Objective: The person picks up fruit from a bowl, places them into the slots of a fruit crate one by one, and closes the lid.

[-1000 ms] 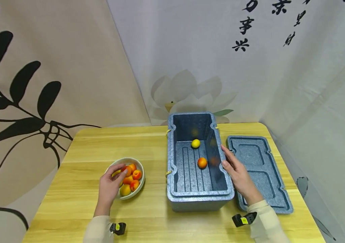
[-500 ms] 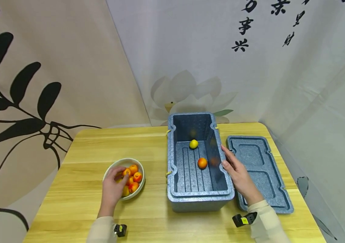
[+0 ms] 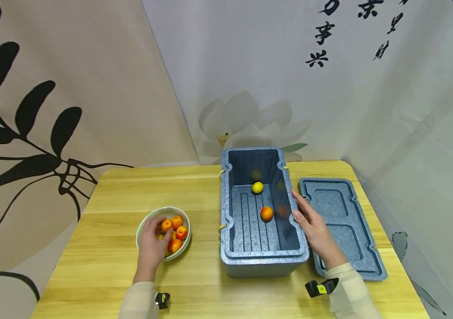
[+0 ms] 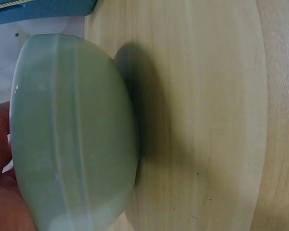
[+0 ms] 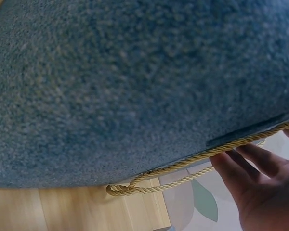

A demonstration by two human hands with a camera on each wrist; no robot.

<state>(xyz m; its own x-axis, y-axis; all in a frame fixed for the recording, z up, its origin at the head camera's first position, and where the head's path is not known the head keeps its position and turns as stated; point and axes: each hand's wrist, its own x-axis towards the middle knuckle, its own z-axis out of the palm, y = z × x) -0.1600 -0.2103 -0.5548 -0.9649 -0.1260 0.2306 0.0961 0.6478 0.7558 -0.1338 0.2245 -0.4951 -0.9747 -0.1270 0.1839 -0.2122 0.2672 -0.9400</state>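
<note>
My left hand point(image 3: 154, 241) reaches into a pale green bowl point(image 3: 140, 248). Its thumb and fingers are apart, around an orange-red fruit point(image 3: 166, 225) with a yellow-green one just below. I cannot tell if the fingers grip one. More orange-red fruits point(image 3: 176, 246) lie beside them. In the left wrist view the bowl point(image 4: 72, 130) hides most of the hand. My right hand point(image 3: 316, 230) rests against the right rim of a blue-grey foam box point(image 3: 264, 261), fingers nearly straight. In the right wrist view its fingertips touch the box side by a twisted yellow rope point(image 5: 197, 156).
Inside the box lie a yellow lemon-like fruit point(image 3: 257, 188) and an orange-red fruit point(image 3: 267, 214). The box's lid point(image 3: 336, 212) lies flat to its right. Everything stands on a wooden table point(image 3: 111, 212), with printed cloth point(image 3: 162, 110) hanging behind.
My left hand has shifted slightly right and farther over the bowl. The lemon-like fruit in the box has rocked a little. My right hand stays at the box rim.
</note>
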